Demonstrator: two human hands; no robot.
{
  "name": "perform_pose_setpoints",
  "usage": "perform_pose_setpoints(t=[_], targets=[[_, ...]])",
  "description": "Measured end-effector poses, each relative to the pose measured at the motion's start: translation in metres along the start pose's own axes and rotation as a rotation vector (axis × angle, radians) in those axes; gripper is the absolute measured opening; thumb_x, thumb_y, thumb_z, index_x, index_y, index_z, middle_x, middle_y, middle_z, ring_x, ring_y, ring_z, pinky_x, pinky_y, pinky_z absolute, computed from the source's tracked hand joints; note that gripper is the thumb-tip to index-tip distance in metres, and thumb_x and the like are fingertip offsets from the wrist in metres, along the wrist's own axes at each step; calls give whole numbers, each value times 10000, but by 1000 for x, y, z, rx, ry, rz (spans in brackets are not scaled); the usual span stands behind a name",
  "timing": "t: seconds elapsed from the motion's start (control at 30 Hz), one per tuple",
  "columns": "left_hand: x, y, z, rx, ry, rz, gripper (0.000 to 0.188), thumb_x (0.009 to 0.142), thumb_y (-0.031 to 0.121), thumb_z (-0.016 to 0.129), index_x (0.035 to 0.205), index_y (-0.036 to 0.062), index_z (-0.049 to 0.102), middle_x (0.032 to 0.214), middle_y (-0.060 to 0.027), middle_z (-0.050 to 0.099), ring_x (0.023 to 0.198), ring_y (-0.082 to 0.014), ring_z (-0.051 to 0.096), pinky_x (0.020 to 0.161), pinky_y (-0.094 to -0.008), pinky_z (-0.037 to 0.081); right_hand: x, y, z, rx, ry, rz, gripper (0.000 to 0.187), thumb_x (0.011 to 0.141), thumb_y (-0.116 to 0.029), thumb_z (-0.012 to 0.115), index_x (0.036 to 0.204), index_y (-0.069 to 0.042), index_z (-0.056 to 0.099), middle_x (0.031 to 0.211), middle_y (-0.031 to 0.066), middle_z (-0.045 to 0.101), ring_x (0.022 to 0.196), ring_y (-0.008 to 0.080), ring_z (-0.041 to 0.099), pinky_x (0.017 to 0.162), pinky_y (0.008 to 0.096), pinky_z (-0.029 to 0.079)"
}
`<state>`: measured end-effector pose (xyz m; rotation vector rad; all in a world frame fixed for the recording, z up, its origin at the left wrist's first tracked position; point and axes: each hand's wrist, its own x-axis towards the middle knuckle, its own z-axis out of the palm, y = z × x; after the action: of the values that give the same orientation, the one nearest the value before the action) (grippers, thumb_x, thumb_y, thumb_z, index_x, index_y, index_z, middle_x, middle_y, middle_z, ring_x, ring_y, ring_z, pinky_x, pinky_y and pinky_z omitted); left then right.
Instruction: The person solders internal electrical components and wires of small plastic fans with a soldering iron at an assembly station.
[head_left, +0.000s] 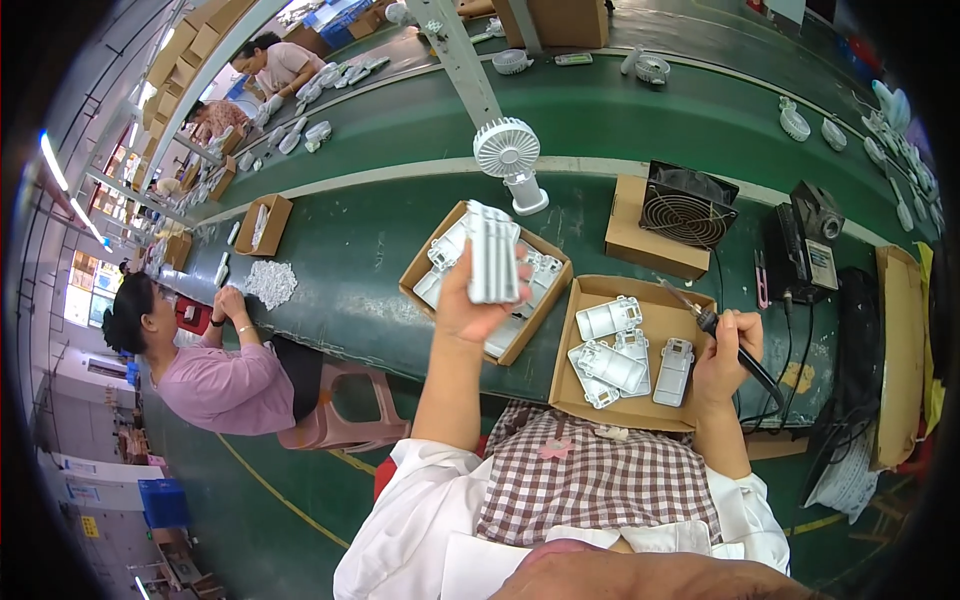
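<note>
My left hand (472, 312) is closed around a stack of white plastic casings (492, 252), raised over a cardboard box (540, 325) that holds more white casings. In my right hand (728, 358) is a soldering iron (738, 346), its tip pointing up and to the left. The iron's tip is above the far right corner of a second cardboard box (562, 385), which stands close in front of me. Several white plastic casings (612, 366) lie loosely inside that box, some overlapping, one apart (674, 372) at its right side.
Beyond the boxes stands a white handheld fan (507, 160). A black fan (688, 205) rests on a cardboard box (652, 236); a black power unit (800, 250) and pink tweezers (762, 280) are at right. A co-worker (225, 375) sits at left near small white parts (272, 284).
</note>
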<state>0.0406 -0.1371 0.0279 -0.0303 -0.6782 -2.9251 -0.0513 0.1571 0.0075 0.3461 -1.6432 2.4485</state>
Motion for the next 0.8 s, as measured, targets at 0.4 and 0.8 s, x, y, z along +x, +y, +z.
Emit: perform_pose_setpoints(t=[0.4, 0.8], targets=[[25, -95, 41, 270, 156, -192, 557, 777, -12, 651, 1269, 87, 409, 1091, -104, 586, 917, -214, 617, 749, -368, 537, -5, -8, 0, 37, 101, -78, 166, 907, -120, 539, 808, -77, 412, 646, 5, 430, 453, 46, 352, 376, 185, 291], [30, -117, 23, 784, 245, 49, 407, 789, 37, 687, 1150, -13, 505, 1032, -69, 626, 879, -112, 600, 780, -255, 488, -11, -1, 1, -165, -105, -89, 147, 899, -48, 545, 795, -39, 441, 634, 39, 493, 471, 61, 437, 419, 201, 363]])
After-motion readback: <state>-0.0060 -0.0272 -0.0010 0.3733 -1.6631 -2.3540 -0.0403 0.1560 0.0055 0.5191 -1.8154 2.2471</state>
